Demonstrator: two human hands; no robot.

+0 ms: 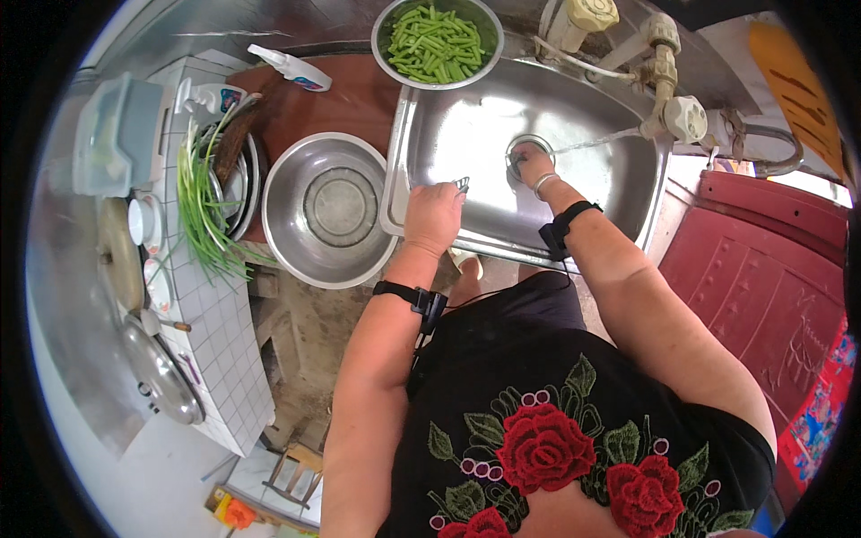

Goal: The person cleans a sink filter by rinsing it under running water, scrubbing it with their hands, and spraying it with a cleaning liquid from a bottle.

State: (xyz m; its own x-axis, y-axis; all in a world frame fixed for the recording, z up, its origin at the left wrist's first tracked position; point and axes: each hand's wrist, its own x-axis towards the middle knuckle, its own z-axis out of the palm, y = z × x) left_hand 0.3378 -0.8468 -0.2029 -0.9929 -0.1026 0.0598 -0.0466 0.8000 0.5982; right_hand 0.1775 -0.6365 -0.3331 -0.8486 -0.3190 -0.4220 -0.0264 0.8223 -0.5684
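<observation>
My left hand (434, 214) is closed on a small slotted piece (461, 183), perhaps a drain strainer, over the near left part of the stainless steel sink (592, 202). Inside the sink my right hand (531, 163) has its fingers down in the round drain opening (546, 144); the fingertips are partly hidden and something dark shows at them. Water runs from the tap (652, 126) towards the drain. A steel bowl of cut green beans (436, 44) rests at the sink's far left corner. Left of the sink stands a wide steel basin (289, 208) with a little water in it.
Spring onions (195, 208) hang over stacked metal bowls (254, 181) at the left. A white spray bottle (290, 67) lies on the red-brown counter (323, 94). A steel lid (165, 380) and a lidded plastic box (111, 141) are on the tiled ledge. A red panel (746, 269) stands right.
</observation>
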